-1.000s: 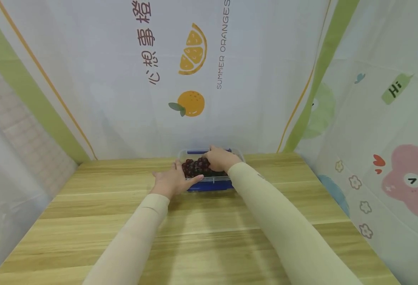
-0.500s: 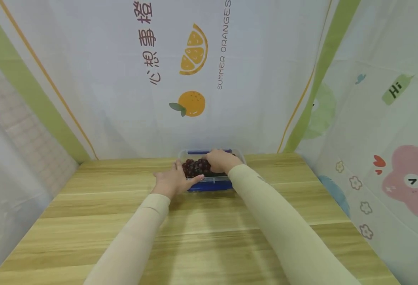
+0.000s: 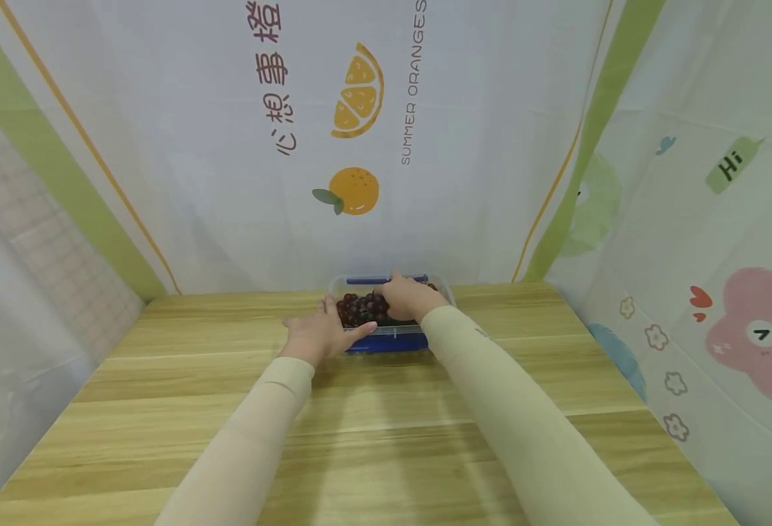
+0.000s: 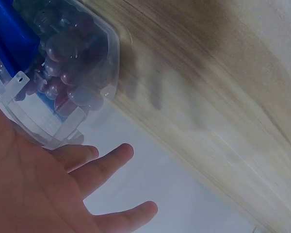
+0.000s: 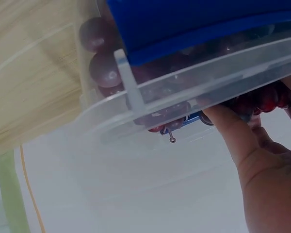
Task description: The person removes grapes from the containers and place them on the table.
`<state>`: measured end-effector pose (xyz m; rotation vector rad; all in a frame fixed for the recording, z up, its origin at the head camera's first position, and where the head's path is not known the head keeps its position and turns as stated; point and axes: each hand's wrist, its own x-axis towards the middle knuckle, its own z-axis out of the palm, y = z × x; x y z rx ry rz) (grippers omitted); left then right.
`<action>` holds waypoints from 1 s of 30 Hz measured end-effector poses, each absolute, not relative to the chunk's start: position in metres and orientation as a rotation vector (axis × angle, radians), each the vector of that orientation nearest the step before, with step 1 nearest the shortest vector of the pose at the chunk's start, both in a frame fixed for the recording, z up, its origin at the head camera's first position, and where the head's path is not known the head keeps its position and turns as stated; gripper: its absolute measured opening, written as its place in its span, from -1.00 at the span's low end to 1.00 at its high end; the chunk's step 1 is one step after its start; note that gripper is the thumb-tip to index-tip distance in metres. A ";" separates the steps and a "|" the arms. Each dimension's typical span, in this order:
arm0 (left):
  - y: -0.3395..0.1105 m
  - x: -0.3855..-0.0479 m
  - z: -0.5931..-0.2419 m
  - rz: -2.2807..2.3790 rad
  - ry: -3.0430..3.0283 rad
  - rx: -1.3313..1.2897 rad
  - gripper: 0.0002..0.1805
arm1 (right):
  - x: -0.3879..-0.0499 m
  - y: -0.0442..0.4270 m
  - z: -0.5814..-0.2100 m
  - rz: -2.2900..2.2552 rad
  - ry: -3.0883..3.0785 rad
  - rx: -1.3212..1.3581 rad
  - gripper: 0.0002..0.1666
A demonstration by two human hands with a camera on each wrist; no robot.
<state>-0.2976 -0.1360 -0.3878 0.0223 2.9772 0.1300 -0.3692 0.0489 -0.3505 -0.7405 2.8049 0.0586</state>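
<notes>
A clear plastic box [image 3: 395, 331] with blue clips stands near the far edge of the table, holding dark red grapes [image 3: 357, 310]. At its left end, my left hand [image 3: 313, 336] rests against the box with fingers spread and the thumb along the front rim. The left wrist view shows straight fingers [image 4: 104, 167] beside the see-through wall. My right hand [image 3: 408, 298] reaches over the rim into the box, its fingers curled at the grapes. Thumb and bent fingers appear around red grapes [image 5: 266, 99] in the right wrist view; their tips are partly hidden.
The wooden table [image 3: 386, 438] runs from the box toward me. Behind it hangs a white cloth [image 3: 464, 183] with printed oranges, close to the box. Another printed cloth [image 3: 662, 241] hangs along the right side.
My right hand's fingers shift slightly inside the box, and more grapes show beyond the hand at the right. The left hand and the box stay in place.
</notes>
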 end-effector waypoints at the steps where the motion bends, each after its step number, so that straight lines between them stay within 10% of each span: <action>1: -0.136 -0.297 -0.387 0.131 2.976 0.023 0.45 | -0.369 0.048 -0.350 0.064 2.808 -0.748 -0.30; 30: -0.135 -0.294 -0.385 0.160 2.975 0.009 0.44 | -0.374 0.043 -0.339 0.006 2.987 -0.927 -0.63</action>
